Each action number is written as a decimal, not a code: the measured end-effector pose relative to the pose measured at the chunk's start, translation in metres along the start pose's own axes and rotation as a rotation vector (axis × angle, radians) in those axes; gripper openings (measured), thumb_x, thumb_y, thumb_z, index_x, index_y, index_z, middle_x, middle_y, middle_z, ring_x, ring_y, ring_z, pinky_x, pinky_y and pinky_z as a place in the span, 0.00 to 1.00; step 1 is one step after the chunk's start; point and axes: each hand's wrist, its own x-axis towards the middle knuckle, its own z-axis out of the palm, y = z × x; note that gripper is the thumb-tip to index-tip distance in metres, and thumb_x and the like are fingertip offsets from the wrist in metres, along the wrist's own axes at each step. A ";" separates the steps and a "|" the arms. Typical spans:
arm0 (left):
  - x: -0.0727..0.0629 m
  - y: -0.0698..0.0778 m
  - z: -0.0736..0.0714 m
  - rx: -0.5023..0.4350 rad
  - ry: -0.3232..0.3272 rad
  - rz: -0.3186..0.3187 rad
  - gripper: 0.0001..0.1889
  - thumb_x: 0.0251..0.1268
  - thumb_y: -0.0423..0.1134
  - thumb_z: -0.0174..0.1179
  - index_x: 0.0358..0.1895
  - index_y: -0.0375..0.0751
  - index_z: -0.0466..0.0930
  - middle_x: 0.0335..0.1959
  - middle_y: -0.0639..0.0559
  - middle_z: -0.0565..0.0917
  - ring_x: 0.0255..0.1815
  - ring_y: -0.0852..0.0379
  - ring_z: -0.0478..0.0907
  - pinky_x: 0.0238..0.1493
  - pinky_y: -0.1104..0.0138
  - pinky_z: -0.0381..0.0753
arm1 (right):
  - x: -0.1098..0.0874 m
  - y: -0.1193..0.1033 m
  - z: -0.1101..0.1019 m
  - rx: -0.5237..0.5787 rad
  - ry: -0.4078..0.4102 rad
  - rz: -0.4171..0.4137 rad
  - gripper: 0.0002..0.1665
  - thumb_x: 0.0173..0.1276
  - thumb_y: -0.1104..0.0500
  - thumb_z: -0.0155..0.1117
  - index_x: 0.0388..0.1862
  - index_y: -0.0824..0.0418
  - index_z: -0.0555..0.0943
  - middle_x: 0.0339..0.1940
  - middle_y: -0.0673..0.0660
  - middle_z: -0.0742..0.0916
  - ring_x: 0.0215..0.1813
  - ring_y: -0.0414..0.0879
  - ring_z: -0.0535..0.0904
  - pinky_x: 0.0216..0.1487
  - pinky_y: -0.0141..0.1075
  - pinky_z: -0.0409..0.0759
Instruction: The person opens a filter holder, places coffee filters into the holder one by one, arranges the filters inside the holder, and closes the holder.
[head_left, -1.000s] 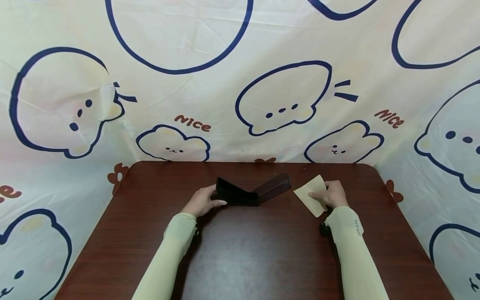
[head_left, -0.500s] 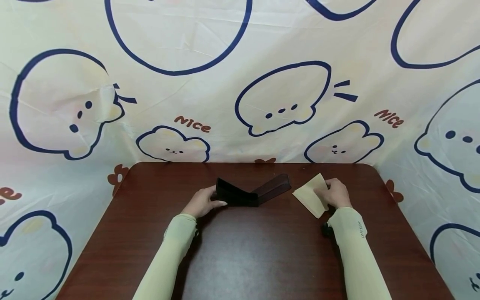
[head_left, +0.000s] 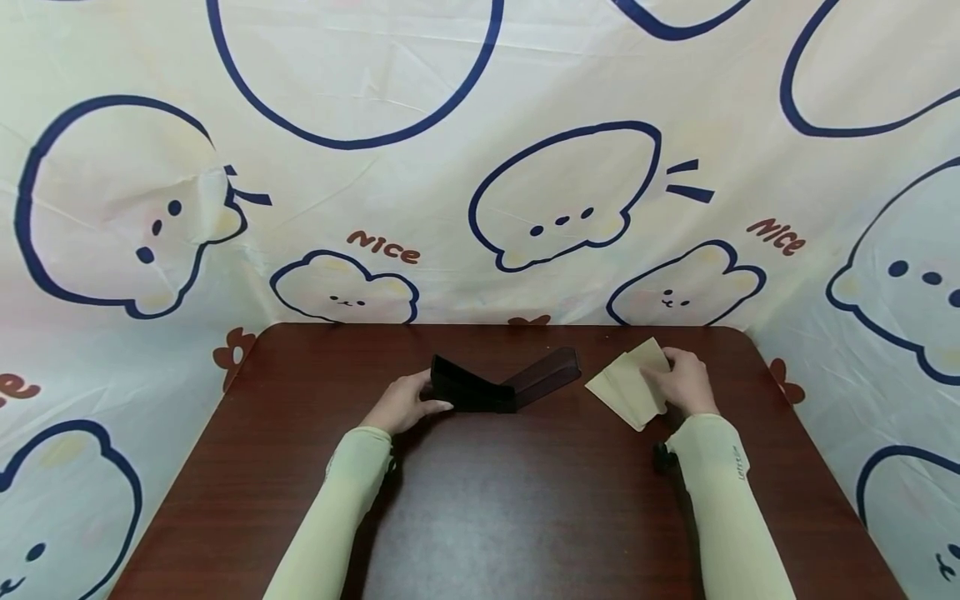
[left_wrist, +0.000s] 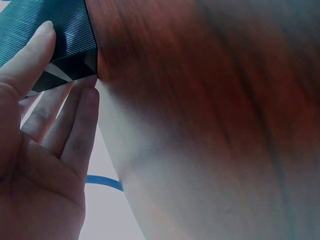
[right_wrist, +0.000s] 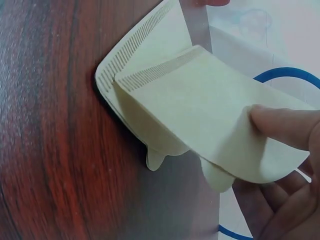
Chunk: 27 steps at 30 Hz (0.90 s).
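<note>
My left hand grips the left end of a black box, its thumb on the ribbed face and fingers beneath. The box's dark see-through lid is swung out to the right. On the table's right side lies a small stack of cream paper coffee filters with crimped edges and small tabs. Between thumb and fingers, my right hand pinches the top coffee filter. Its held end is raised, while its crimped edge still overlaps the stack.
The dark brown wooden table has rounded far corners. Along its back and sides hangs a pale curtain printed with blue-outlined cartoon figures.
My right hand has moved right and slightly away, drawing the top coffee filter off the stack, so several layers now show fanned. The left hand and black box have stayed still.
</note>
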 end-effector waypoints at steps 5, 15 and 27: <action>0.000 0.000 0.000 0.008 -0.006 -0.002 0.23 0.70 0.46 0.69 0.66 0.57 0.78 0.62 0.48 0.85 0.67 0.43 0.79 0.65 0.44 0.78 | -0.001 0.000 0.000 0.023 0.011 0.024 0.28 0.74 0.57 0.66 0.65 0.74 0.75 0.58 0.76 0.83 0.49 0.63 0.83 0.46 0.51 0.85; -0.001 0.000 -0.001 0.002 -0.010 0.005 0.25 0.70 0.46 0.69 0.68 0.57 0.77 0.64 0.47 0.83 0.68 0.42 0.78 0.67 0.44 0.77 | -0.003 0.003 0.000 0.019 0.065 -0.015 0.25 0.72 0.59 0.68 0.61 0.74 0.78 0.54 0.76 0.85 0.47 0.64 0.85 0.46 0.52 0.85; 0.000 0.001 -0.001 0.001 -0.008 -0.007 0.24 0.70 0.46 0.69 0.67 0.56 0.77 0.62 0.46 0.84 0.67 0.43 0.79 0.66 0.44 0.77 | -0.005 -0.008 -0.003 0.086 0.078 -0.017 0.28 0.70 0.59 0.71 0.64 0.73 0.77 0.58 0.76 0.84 0.51 0.64 0.85 0.43 0.43 0.84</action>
